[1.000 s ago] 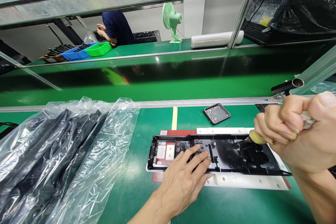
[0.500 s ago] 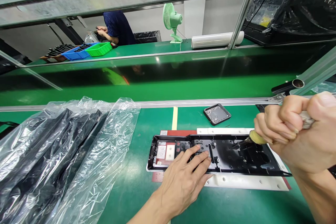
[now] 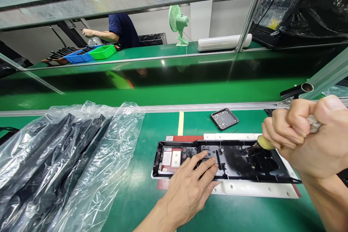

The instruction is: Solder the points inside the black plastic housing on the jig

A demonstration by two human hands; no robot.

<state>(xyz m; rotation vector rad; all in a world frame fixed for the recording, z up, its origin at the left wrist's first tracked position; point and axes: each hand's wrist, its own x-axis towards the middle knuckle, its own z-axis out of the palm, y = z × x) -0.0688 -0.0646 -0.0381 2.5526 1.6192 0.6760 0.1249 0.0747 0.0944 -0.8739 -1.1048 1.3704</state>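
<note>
A long black plastic housing [image 3: 236, 159] lies open side up on a red and white fixture [image 3: 244, 189]. My left hand [image 3: 190, 188] rests on its left-centre part, fingers spread and flat. My right hand [image 3: 307, 137] is wrapped round a screwdriver with a yellowish handle end [image 3: 265, 142]. Its tip points down and left into the housing, right of the middle; the exact contact point is too dark to make out. Behind the housing sits a small black tray [image 3: 224, 119] with many tiny metal screws along its left side.
Black parts in clear plastic bags [image 3: 67, 159] cover the left of the green bench. A metal rail [image 3: 163, 108] runs behind. Across the line are a green fan [image 3: 178, 25], a plastic roll [image 3: 223, 42], blue and green bins [image 3: 102, 52] and a person in dark blue [image 3: 123, 30].
The person across the line has stretched an arm out to the left. My two hands, the screwdriver and the housing have hardly moved.
</note>
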